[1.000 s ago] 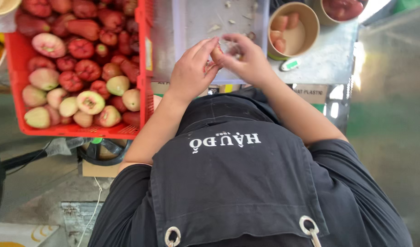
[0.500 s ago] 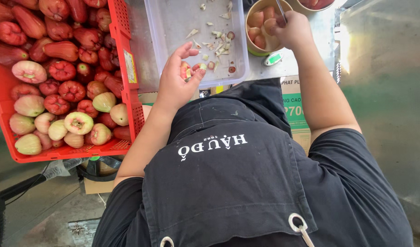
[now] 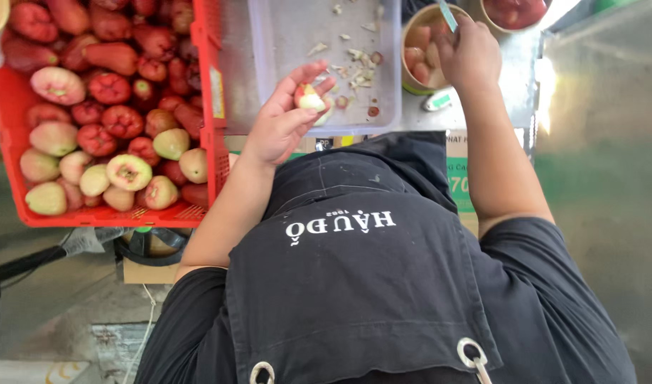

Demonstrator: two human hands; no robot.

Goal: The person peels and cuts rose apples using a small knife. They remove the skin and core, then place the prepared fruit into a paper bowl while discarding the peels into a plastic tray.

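The left hand [image 3: 279, 124] is half curled, with the fingers bent up. It holds a piece of fruit [image 3: 309, 99], red on the outside and pale inside, in a loose grip between thumb and fingertips. The fruit sits just over the near edge of a clear tray [image 3: 276, 43].

The right hand [image 3: 470, 53] is closed tight around a knife [image 3: 447, 13]. Only a thin bit of the blade sticks up out of the fist, and the top edge of the picture cuts it off. The handle is hidden inside the fist. This hand is over a round tub [image 3: 408, 84] with cut fruit pieces inside.

The tray has small scraps [image 3: 354, 57] of peel and core lying in it. To the left is a red crate [image 3: 205, 135] full of whole red and green fruit. Its far side runs out of the picture. A second tub [image 3: 514, 14] at the top is partly cut off too.

The person wears a black apron [image 3: 361, 284], which hides most of the surface under the tray. I cannot tell what the small green and white thing [image 3: 437, 102] beside the tub is.
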